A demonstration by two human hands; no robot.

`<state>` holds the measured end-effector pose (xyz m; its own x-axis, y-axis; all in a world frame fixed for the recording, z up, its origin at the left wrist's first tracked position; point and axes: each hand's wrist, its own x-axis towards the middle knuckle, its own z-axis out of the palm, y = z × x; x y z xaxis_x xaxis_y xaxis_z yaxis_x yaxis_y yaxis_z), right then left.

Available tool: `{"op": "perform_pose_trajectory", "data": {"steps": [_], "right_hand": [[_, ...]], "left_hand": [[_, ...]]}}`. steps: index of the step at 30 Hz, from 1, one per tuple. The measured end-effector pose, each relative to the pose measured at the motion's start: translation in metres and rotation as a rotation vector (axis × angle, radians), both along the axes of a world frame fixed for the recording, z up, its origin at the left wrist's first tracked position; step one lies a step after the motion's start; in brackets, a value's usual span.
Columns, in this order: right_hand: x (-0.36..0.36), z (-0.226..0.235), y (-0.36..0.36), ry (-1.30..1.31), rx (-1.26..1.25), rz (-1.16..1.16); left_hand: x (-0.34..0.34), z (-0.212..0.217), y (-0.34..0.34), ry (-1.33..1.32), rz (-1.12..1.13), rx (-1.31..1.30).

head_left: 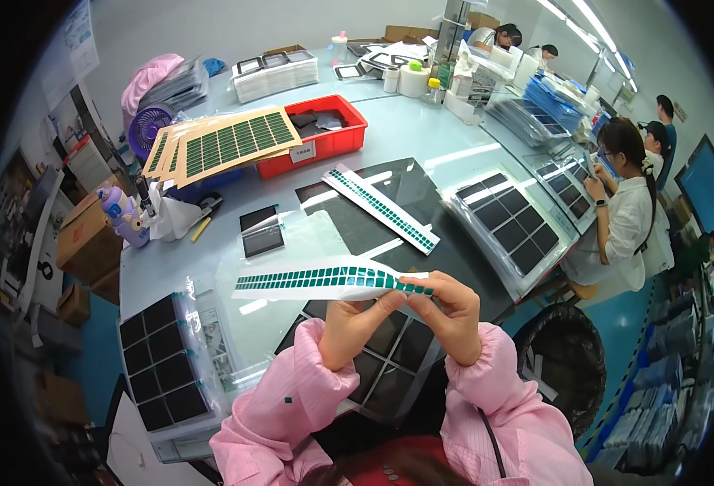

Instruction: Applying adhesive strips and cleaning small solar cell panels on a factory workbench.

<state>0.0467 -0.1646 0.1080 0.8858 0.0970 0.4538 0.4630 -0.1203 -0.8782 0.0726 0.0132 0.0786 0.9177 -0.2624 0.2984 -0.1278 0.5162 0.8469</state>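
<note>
Both my hands pinch a long white strip of green stickers (316,279), raised above the table, its free end stretching to the left. My left hand (355,322) grips it from below near its right end, thumb and fingers closed. My right hand (447,314) pinches the right end, its fingertips close to the left thumb. Below my hands lies a sheet of dark rectangular panels (389,356), partly hidden by my forearms. A second strip of green stickers (381,209) rests on a dark board (409,182) beyond my hands. A small green sticker (288,399) clings to my left sleeve.
At left lies another stack of dark panels (162,356); more panel stacks (507,219) stand at right. Tan sticker sheets (239,146) lean on a red bin (349,142). A lilac bottle (122,215) stands at the left edge. A black-lined trash bin (563,364) and a co-worker (628,211) are at right.
</note>
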Motion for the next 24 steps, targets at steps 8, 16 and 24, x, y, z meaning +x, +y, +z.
{"op": "perform_pose_trajectory", "data": {"steps": [8, 16, 24], "right_hand": [[-0.005, -0.007, 0.019, -0.169, -0.162, -0.158], [-0.005, -0.004, 0.019, -0.337, -0.248, -0.12], [-0.012, -0.009, 0.006, -0.401, -0.396, -0.046]], "left_hand": [[0.005, 0.006, 0.008, 0.209, 0.005, -0.142], [0.002, 0.021, 0.012, 0.217, 0.046, -0.287], [0.011, 0.035, 0.03, 0.237, 0.147, -0.33]]}}
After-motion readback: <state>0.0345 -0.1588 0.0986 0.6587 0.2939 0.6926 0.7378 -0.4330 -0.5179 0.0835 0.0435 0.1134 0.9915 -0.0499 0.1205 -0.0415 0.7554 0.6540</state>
